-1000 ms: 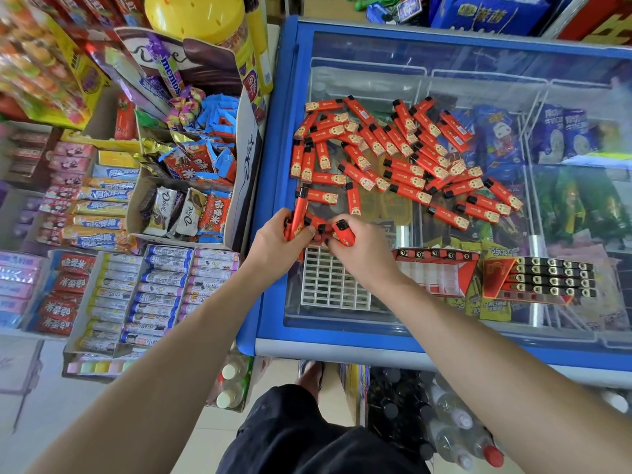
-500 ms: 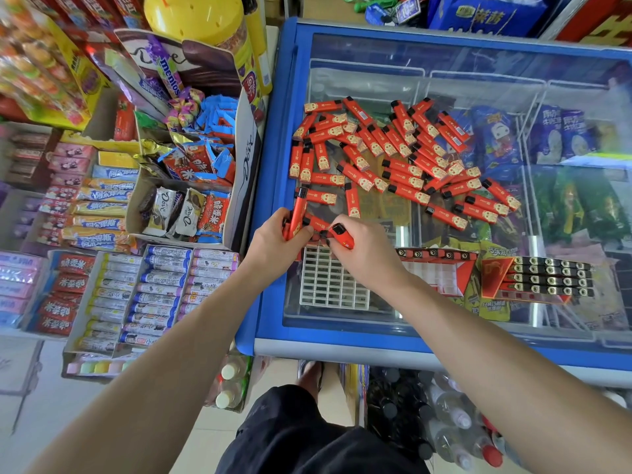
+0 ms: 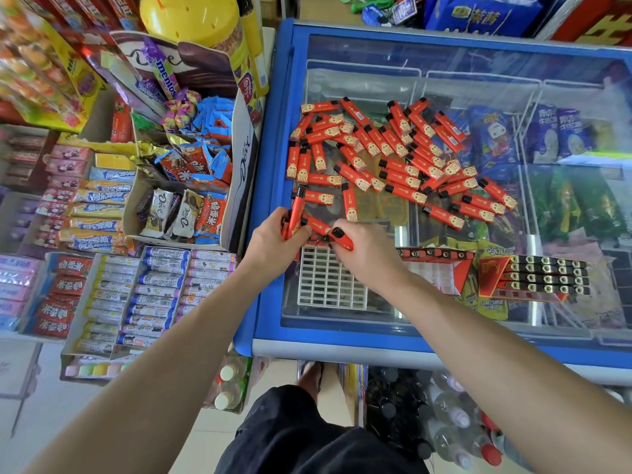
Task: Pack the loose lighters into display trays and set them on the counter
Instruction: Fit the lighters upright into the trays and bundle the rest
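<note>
Freezer glass (image 3: 478, 70): red, black-capped lighters (image 3: 393, 159)

Left arm: bare, extended forward from lower left, wrist straight. Left hand (image 3: 273, 239): back turned up, fingers curled round bundle of lighters (image 3: 294, 215), one held upright, black cap uppermost.

Right arm: bare, extended from lower right, angled inward toward left hand. Right hand (image 3: 367, 253): back turned up, fingers curled, one lighter (image 3: 342, 238) pinched at fingertips, black end turned up. Hands held close together, nearly touching.
</note>
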Demonstrator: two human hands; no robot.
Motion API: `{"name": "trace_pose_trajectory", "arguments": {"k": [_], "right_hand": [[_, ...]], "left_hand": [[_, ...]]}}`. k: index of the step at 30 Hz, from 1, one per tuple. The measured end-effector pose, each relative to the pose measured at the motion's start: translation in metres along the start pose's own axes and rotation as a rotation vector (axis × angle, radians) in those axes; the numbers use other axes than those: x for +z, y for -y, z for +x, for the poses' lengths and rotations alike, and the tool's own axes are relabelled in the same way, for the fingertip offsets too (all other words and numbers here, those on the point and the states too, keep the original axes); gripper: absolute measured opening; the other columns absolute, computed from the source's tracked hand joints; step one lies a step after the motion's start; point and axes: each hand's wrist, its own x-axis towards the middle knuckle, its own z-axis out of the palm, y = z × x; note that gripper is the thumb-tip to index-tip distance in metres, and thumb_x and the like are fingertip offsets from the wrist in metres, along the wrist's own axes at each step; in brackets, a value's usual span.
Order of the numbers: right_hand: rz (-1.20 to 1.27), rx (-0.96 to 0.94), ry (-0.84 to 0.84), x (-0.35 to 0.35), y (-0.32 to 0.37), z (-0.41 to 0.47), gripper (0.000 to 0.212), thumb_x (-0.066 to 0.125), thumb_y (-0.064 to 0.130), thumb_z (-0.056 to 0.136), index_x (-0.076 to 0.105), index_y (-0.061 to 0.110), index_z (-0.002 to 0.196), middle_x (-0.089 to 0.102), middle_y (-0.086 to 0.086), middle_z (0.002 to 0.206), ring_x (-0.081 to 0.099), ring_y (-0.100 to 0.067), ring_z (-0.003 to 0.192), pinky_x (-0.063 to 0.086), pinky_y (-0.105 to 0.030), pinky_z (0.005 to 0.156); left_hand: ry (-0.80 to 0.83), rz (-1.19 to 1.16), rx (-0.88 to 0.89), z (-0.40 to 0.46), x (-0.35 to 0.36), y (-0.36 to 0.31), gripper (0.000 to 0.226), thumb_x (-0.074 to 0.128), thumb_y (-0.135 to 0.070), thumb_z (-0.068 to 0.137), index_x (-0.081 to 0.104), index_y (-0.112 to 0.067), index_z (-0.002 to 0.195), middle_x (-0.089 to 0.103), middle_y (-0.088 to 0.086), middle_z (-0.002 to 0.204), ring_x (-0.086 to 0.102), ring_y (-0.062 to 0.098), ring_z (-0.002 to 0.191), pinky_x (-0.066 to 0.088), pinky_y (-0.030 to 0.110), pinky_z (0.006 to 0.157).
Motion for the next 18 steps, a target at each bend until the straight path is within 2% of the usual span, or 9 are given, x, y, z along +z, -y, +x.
{"name": "trace_pose_trajectory", "arguments": {"k": [2, 7, 12, 15, 18], "right_hand": [[-0.034, -0.015, 0.018, 0.0044, 0.0026, -0.0004, 0.016, 0.068, 0.013, 0.094, 0.068, 0.013, 0.110, 0.064, -0.005, 0.076, 0.060, -0.023, 0.065, 0.049, -0.039, 0.056], [-0.041, 0.015, -0.020, 0.0080, 0.0065, 0.0022, 0.013, 0.067, 0.012, 0.094, 0.069, 0.011, 0.107, 0.057, 0.001, 0.075, 0.058, -0.024, 0.068, 0.038, -0.030, 0.058], [0.137, 0.093, -0.032, 0.0038, 0.0032, -0.0023, 0.025, 0.069, 0.015, 0.094, 0.068, 0.014, 0.118, 0.069, 0.001, 0.098, 0.064, -0.015, 0.082, 0.054, -0.033, 0.072], [0.188, 0.118, -0.025, 0.0015, -0.0001, -0.0050, 0.020, 0.070, 0.018, 0.094, 0.068, 0.018, 0.113, 0.068, 0.002, 0.095, 0.064, -0.014, 0.081, 0.056, -0.038, 0.074], [0.094, 0.055, -0.020, 0.0010, -0.0014, -0.0054, 0.018, 0.070, 0.020, 0.094, 0.069, 0.018, 0.112, 0.065, 0.001, 0.098, 0.060, -0.015, 0.080, 0.054, -0.043, 0.072]], "left_hand": [[-0.003, 0.002, 0.000, -0.0003, 0.0000, -0.0007, 0.024, 0.064, -0.034, 0.098, 0.059, -0.012, 0.105, 0.068, 0.020, 0.094, 0.057, 0.014, 0.066, 0.048, 0.018, 0.051], [-0.013, 0.006, 0.007, -0.0013, 0.0000, -0.0031, 0.023, 0.065, -0.034, 0.098, 0.058, -0.013, 0.102, 0.067, 0.021, 0.092, 0.057, 0.016, 0.064, 0.052, 0.030, 0.057], [-0.011, 0.015, 0.006, -0.0031, 0.0000, -0.0039, 0.023, 0.065, -0.034, 0.097, 0.058, -0.012, 0.101, 0.067, 0.021, 0.091, 0.055, 0.013, 0.061, 0.047, 0.020, 0.051], [-0.015, 0.019, 0.009, -0.0054, -0.0002, -0.0052, 0.023, 0.065, -0.031, 0.098, 0.058, -0.010, 0.101, 0.066, 0.022, 0.090, 0.054, 0.012, 0.059, 0.043, 0.013, 0.048], [-0.015, 0.063, 0.035, -0.0063, 0.0010, -0.0068, 0.022, 0.066, -0.032, 0.097, 0.058, -0.012, 0.099, 0.063, 0.016, 0.082, 0.052, 0.002, 0.052, 0.043, 0.013, 0.049]]}}
